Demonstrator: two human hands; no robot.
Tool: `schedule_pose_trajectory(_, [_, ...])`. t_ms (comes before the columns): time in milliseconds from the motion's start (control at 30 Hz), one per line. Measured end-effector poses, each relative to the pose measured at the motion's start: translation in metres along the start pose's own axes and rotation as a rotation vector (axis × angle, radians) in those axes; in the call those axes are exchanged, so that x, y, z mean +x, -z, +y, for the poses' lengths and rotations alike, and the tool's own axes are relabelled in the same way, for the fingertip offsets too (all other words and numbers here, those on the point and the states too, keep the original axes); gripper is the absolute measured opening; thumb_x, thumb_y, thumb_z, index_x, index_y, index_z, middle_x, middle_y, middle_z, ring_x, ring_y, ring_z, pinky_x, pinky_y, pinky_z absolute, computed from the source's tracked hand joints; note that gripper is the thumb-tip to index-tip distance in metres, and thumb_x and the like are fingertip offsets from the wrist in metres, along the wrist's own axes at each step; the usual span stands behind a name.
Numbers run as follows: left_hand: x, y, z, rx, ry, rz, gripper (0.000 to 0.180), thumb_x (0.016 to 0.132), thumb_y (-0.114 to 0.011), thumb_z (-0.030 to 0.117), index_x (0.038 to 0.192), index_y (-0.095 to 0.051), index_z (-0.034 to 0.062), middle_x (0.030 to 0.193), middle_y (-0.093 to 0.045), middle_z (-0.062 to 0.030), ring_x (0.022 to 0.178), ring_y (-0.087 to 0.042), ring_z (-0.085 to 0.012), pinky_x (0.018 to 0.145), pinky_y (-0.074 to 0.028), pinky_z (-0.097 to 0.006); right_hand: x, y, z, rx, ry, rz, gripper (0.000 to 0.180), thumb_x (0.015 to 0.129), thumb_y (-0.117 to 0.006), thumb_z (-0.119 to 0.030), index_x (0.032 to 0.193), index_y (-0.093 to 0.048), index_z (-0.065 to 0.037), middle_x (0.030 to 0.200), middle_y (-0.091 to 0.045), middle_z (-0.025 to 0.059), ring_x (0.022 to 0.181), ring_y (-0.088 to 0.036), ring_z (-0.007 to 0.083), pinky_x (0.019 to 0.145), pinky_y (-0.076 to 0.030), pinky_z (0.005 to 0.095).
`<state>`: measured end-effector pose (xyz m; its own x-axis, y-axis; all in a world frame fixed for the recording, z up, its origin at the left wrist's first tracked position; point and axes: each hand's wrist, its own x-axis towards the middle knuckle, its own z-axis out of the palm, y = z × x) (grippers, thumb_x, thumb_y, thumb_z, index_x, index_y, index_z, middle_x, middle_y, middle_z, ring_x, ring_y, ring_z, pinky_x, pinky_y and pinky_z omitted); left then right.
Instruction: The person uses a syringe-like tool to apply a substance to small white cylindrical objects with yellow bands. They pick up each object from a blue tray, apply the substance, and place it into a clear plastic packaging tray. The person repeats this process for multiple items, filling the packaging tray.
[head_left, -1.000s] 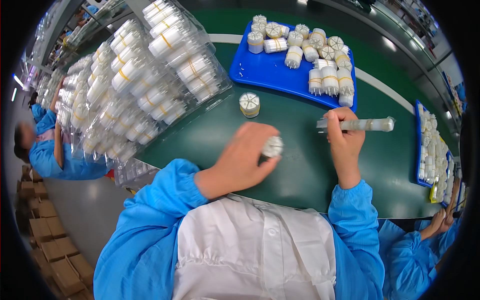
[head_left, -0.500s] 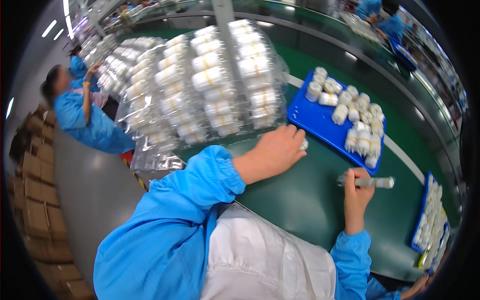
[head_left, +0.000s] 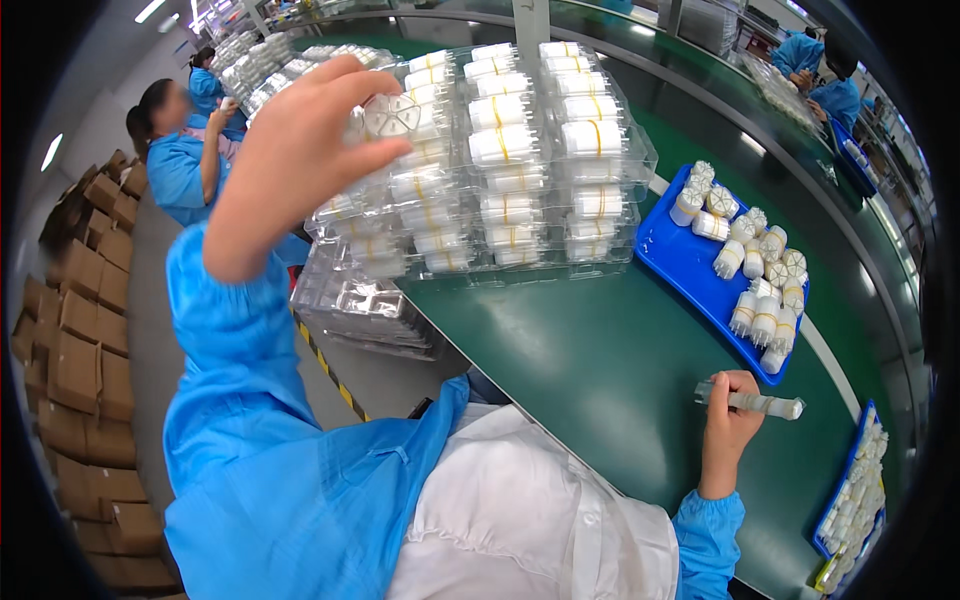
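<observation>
My left hand (head_left: pixel 300 145) is raised at the upper left, its thumb and fingers closed round a white cylindrical piece (head_left: pixel 391 117). The round end facing me is divided into wedges. Behind it stand stacked clear plastic trays (head_left: pixel 520 262) filled with similar white cylinders banded in yellow. Low over the green table, my right hand (head_left: pixel 730 425) grips a slim translucent tube (head_left: pixel 772 405) that sticks out on both sides of the fist. A blue tray (head_left: pixel 665 262) beyond that hand carries several white cylinders (head_left: pixel 765 310), some upright and some lying down.
The green table (head_left: pixel 560 350) has its near edge against my body. More clear trays (head_left: pixel 370 310) sit below its left end. Another loaded blue tray (head_left: pixel 850 480) lies far right. Co-workers in blue (head_left: pixel 180 150) stand at the left, cardboard boxes (head_left: pixel 75 370) behind them.
My left hand has risen from the table beside the blue tray to the upper left, in front of the stacked trays, with a white cylindrical piece. My right hand still holds the tube.
</observation>
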<state>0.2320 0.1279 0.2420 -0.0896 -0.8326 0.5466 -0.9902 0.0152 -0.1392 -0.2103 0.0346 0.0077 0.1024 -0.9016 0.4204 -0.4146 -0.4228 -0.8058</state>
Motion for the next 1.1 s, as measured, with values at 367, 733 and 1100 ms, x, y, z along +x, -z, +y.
schedule_pose_trajectory(367, [0.043, -0.025, -0.053, 0.195, -0.033, -0.64, 0.068, 0.06, -0.091, 0.023, 0.12, -0.061, 0.0082, 0.099, -0.068, -0.014, 0.098, -0.065, -0.0363, 0.081, -0.051, -0.048, 0.0, 0.0, 0.002, -0.017, 0.032, 0.011, 0.013, 0.092, -0.066, -0.002, 0.081, -0.059, 0.0, 0.082, -0.061, 0.0087, 0.072, -0.056, 0.0161, 0.063, -0.044, 0.0302])
schedule_pose_trajectory(733, [0.001, -0.023, -0.074, 0.245, 0.009, -0.714, 0.072, 0.058, -0.093, 0.02, 0.115, -0.054, -0.001, 0.112, -0.058, -0.0171, 0.113, -0.057, -0.0373, 0.095, -0.048, -0.045, -0.003, -0.004, 0.01, -0.015, 0.014, -0.04, 0.012, 0.092, -0.065, -0.001, 0.081, -0.059, 0.0, 0.082, -0.06, 0.0084, 0.073, -0.055, 0.0155, 0.063, -0.044, 0.0299])
schedule_pose_trajectory(1100, [-0.043, -0.018, -0.085, -0.254, 0.268, -0.365, 0.048, 0.084, -0.079, 0.024, 0.124, -0.061, 0.0026, 0.106, -0.068, -0.0107, 0.098, -0.065, -0.0263, 0.088, -0.052, -0.037, -0.003, 0.0, 0.003, -0.007, -0.001, -0.022, 0.013, 0.091, -0.066, -0.002, 0.08, -0.059, 0.0, 0.082, -0.06, 0.0095, 0.072, -0.055, 0.017, 0.064, -0.044, 0.0311])
